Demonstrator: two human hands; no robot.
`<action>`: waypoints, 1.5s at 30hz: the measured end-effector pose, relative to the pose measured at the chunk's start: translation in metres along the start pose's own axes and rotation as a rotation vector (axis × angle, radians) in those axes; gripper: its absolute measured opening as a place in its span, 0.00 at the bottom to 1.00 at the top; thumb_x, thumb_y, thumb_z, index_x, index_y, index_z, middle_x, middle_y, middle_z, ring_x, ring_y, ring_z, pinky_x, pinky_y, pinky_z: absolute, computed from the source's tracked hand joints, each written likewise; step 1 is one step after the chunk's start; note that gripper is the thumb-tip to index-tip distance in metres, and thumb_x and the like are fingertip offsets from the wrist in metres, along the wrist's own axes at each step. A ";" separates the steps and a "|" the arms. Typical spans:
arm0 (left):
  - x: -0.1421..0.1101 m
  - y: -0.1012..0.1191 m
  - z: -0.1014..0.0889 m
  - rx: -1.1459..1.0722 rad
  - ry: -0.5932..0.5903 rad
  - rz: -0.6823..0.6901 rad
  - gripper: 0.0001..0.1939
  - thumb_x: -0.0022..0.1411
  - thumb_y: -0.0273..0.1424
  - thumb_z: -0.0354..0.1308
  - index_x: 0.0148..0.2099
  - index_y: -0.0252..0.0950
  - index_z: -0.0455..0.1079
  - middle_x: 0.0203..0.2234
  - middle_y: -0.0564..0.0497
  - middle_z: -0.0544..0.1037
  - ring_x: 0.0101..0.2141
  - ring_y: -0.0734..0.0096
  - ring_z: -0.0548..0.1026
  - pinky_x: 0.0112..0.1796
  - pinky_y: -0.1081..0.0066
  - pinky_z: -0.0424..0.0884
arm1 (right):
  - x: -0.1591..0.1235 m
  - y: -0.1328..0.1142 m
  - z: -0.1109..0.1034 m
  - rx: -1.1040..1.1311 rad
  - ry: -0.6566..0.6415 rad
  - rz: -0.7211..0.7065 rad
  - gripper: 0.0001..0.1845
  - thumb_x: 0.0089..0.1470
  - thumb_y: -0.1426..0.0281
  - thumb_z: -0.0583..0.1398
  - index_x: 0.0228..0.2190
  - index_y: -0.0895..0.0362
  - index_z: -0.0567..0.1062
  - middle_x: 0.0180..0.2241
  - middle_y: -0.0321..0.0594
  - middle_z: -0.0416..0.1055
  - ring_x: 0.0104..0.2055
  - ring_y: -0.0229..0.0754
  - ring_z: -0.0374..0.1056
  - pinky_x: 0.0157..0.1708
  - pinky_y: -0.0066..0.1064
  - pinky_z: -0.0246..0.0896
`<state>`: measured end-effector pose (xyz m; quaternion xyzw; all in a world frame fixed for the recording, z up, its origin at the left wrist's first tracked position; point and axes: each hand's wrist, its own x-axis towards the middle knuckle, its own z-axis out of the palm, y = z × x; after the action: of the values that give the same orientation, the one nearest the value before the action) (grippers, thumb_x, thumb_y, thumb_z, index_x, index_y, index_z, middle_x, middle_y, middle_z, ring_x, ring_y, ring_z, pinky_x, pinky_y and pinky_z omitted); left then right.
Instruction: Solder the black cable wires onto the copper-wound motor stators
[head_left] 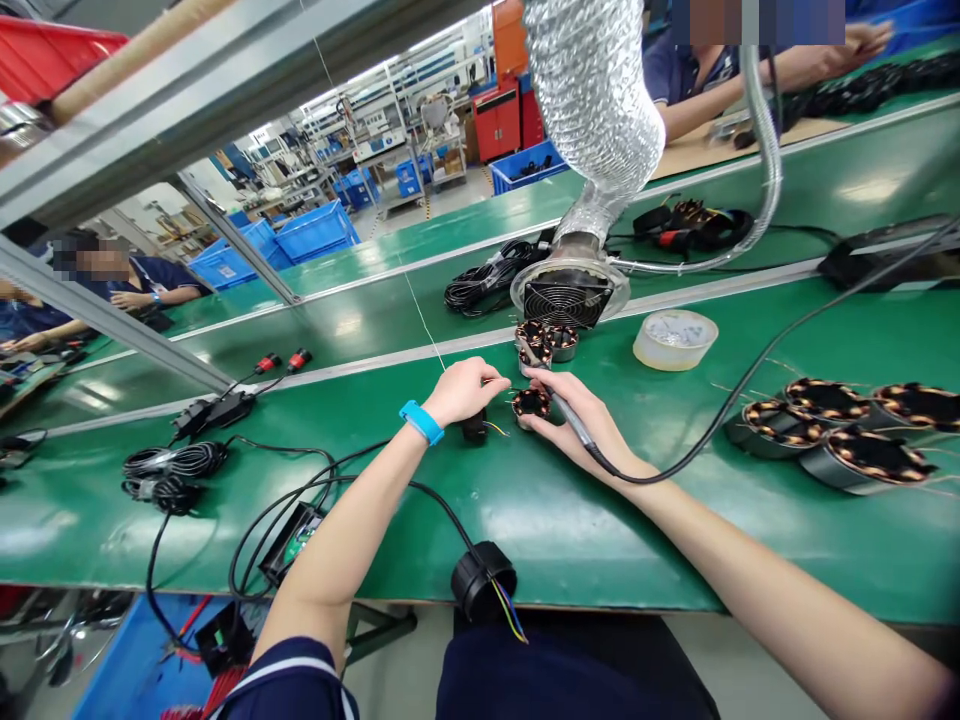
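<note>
My left hand [466, 388], with a blue wristband, is closed in a pinch over a thin wire beside a small motor stator with copper windings [531, 404]. My right hand [577, 420] grips a soldering iron [546, 388] like a pen, its tip close to the stator, its black cable [750, 380] running off to the right. Two more stators [547, 338] sit just behind, under the fan intake [568, 294] of a silver fume duct.
Several larger stators [832, 425] lie at the right, a tape roll [675, 339] behind them. Black cable bundles [176, 470] and a power adapter [214, 412] lie at the left. A black round part [484, 580] sits at the front edge. Other people work at the far benches.
</note>
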<state>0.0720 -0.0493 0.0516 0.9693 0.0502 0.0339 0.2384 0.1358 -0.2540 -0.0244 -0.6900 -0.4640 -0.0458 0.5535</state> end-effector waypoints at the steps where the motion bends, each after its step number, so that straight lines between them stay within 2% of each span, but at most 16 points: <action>1: 0.001 -0.001 0.000 0.003 -0.036 0.000 0.15 0.68 0.38 0.59 0.34 0.36 0.81 0.34 0.48 0.81 0.35 0.67 0.74 0.36 0.70 0.63 | 0.000 0.000 0.000 -0.001 0.001 -0.001 0.31 0.59 0.69 0.66 0.62 0.48 0.69 0.56 0.44 0.71 0.56 0.51 0.70 0.58 0.44 0.67; 4: 0.004 0.000 0.001 -0.140 -0.113 0.008 0.16 0.66 0.37 0.58 0.30 0.35 0.80 0.31 0.50 0.80 0.31 0.71 0.73 0.35 0.71 0.63 | 0.000 -0.001 0.000 -0.003 0.001 0.000 0.31 0.59 0.68 0.66 0.62 0.48 0.69 0.54 0.45 0.71 0.54 0.52 0.71 0.56 0.46 0.68; 7: 0.007 0.009 0.007 -0.223 -0.058 -0.050 0.13 0.62 0.33 0.59 0.29 0.33 0.80 0.28 0.51 0.78 0.30 0.72 0.72 0.34 0.71 0.64 | 0.000 0.000 0.001 -0.001 -0.001 0.009 0.31 0.59 0.68 0.66 0.62 0.48 0.68 0.53 0.45 0.71 0.54 0.52 0.71 0.56 0.46 0.69; 11: 0.011 0.026 0.016 -0.025 0.111 -0.164 0.13 0.61 0.30 0.60 0.25 0.34 0.79 0.29 0.49 0.78 0.31 0.69 0.72 0.34 0.69 0.62 | 0.000 0.002 0.002 0.000 0.003 0.002 0.30 0.59 0.68 0.66 0.62 0.48 0.69 0.54 0.45 0.71 0.54 0.52 0.71 0.56 0.45 0.69; 13: 0.009 0.031 0.015 0.042 0.131 -0.175 0.15 0.64 0.33 0.60 0.26 0.34 0.79 0.30 0.47 0.80 0.32 0.67 0.73 0.34 0.69 0.62 | 0.000 0.002 0.002 0.004 0.007 -0.009 0.30 0.60 0.68 0.66 0.61 0.48 0.69 0.53 0.45 0.71 0.54 0.52 0.71 0.56 0.45 0.69; 16: -0.004 0.035 0.001 0.098 0.143 -0.197 0.22 0.71 0.40 0.55 0.28 0.34 0.79 0.27 0.46 0.79 0.30 0.65 0.74 0.35 0.68 0.63 | 0.000 0.002 0.002 -0.001 0.014 -0.008 0.30 0.60 0.69 0.66 0.62 0.49 0.68 0.51 0.45 0.71 0.52 0.52 0.71 0.55 0.45 0.69; 19: -0.030 0.036 -0.011 0.189 0.189 -0.068 0.25 0.75 0.41 0.50 0.32 0.35 0.80 0.30 0.46 0.79 0.32 0.66 0.75 0.37 0.68 0.64 | -0.001 0.002 0.003 -0.001 0.024 0.002 0.30 0.60 0.69 0.66 0.62 0.49 0.68 0.51 0.44 0.71 0.52 0.51 0.71 0.55 0.45 0.69; 21: -0.050 0.035 -0.011 0.293 0.126 0.099 0.20 0.74 0.41 0.54 0.36 0.36 0.80 0.35 0.47 0.79 0.35 0.67 0.76 0.37 0.68 0.65 | -0.001 0.002 0.004 0.009 0.034 0.001 0.31 0.59 0.69 0.66 0.62 0.48 0.68 0.52 0.45 0.71 0.53 0.51 0.71 0.55 0.45 0.69; 24: -0.070 0.030 0.003 0.551 0.016 0.252 0.11 0.71 0.36 0.60 0.39 0.35 0.78 0.38 0.46 0.78 0.39 0.63 0.75 0.36 0.66 0.66 | -0.002 0.003 0.006 0.014 0.046 -0.012 0.31 0.59 0.69 0.66 0.62 0.48 0.68 0.54 0.45 0.70 0.55 0.52 0.70 0.57 0.45 0.69; 26: -0.074 0.023 0.015 0.694 0.034 0.295 0.10 0.71 0.31 0.59 0.36 0.34 0.76 0.36 0.45 0.77 0.40 0.61 0.73 0.35 0.65 0.65 | -0.003 0.004 0.007 0.001 0.049 -0.022 0.31 0.59 0.69 0.66 0.62 0.49 0.68 0.55 0.45 0.70 0.56 0.52 0.70 0.57 0.46 0.68; 28: -0.073 0.014 0.023 0.736 0.097 0.316 0.13 0.73 0.28 0.53 0.35 0.34 0.74 0.33 0.45 0.76 0.38 0.61 0.72 0.34 0.64 0.65 | -0.004 0.005 0.008 -0.018 0.050 -0.018 0.31 0.60 0.68 0.66 0.62 0.49 0.68 0.55 0.46 0.70 0.55 0.53 0.70 0.57 0.46 0.69; 31: -0.067 0.004 0.026 0.692 0.206 0.307 0.14 0.75 0.27 0.49 0.37 0.36 0.73 0.34 0.46 0.78 0.36 0.62 0.70 0.35 0.63 0.65 | -0.006 0.007 0.010 -0.039 0.059 -0.010 0.29 0.61 0.67 0.66 0.61 0.49 0.69 0.55 0.47 0.70 0.56 0.53 0.71 0.56 0.47 0.69; 35: -0.062 0.001 0.028 0.691 0.296 0.304 0.07 0.72 0.31 0.56 0.40 0.36 0.72 0.35 0.46 0.77 0.39 0.59 0.70 0.38 0.61 0.66 | -0.005 0.010 0.014 -0.065 0.074 -0.035 0.28 0.62 0.66 0.65 0.61 0.48 0.69 0.55 0.46 0.70 0.56 0.54 0.71 0.56 0.48 0.69; 39: -0.056 -0.007 0.038 0.760 0.372 0.330 0.11 0.72 0.27 0.54 0.35 0.34 0.71 0.30 0.46 0.74 0.37 0.59 0.70 0.36 0.60 0.64 | -0.005 0.012 0.017 -0.086 0.070 -0.019 0.27 0.62 0.64 0.65 0.60 0.46 0.69 0.54 0.45 0.71 0.52 0.54 0.72 0.53 0.49 0.72; 41: -0.054 -0.015 0.039 0.706 0.418 0.298 0.14 0.74 0.27 0.52 0.34 0.34 0.72 0.29 0.46 0.75 0.36 0.60 0.70 0.35 0.61 0.63 | -0.004 0.013 0.017 -0.090 0.066 -0.016 0.26 0.62 0.63 0.65 0.60 0.46 0.69 0.52 0.45 0.72 0.51 0.53 0.73 0.52 0.48 0.73; 45: -0.061 -0.021 0.029 0.490 0.495 0.171 0.17 0.77 0.32 0.49 0.40 0.36 0.77 0.33 0.46 0.80 0.36 0.62 0.71 0.36 0.61 0.64 | 0.001 0.005 0.014 -0.081 0.051 -0.046 0.26 0.62 0.63 0.65 0.60 0.48 0.69 0.53 0.46 0.72 0.53 0.54 0.73 0.54 0.49 0.72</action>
<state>0.0125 -0.0511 0.0136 0.9608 0.0319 0.2742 -0.0241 0.1335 -0.2417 -0.0327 -0.6996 -0.4634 -0.0949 0.5355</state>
